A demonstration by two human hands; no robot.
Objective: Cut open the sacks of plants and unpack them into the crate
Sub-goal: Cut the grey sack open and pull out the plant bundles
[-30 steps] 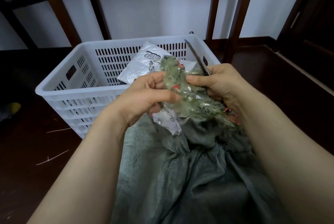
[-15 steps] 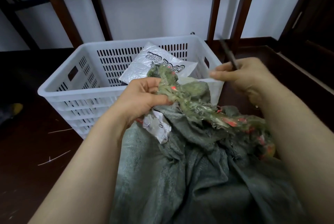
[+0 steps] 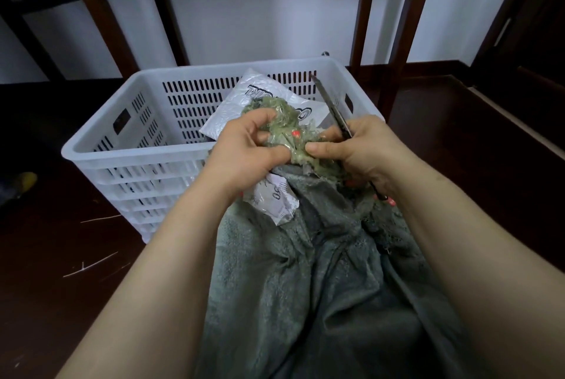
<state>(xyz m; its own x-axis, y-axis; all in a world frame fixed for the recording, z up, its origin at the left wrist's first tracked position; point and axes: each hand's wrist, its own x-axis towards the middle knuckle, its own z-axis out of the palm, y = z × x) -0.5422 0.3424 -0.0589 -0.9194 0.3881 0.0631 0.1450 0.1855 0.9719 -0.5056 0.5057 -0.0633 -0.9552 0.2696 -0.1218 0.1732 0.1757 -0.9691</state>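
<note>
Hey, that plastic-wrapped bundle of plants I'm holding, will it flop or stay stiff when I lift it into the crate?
Probably floppy: the plant bundle looks crumpled and dented where the left hand and right hand pinch it. It is likely light for its size, since a finger pinch seems enough to hold it. Its glossy wrap may be a bit slippery.

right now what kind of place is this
Probably an indoor storeroom or packing corner: a white slotted crate on a dark wooden floor, a plain white wall, and dark wooden posts behind.
</note>
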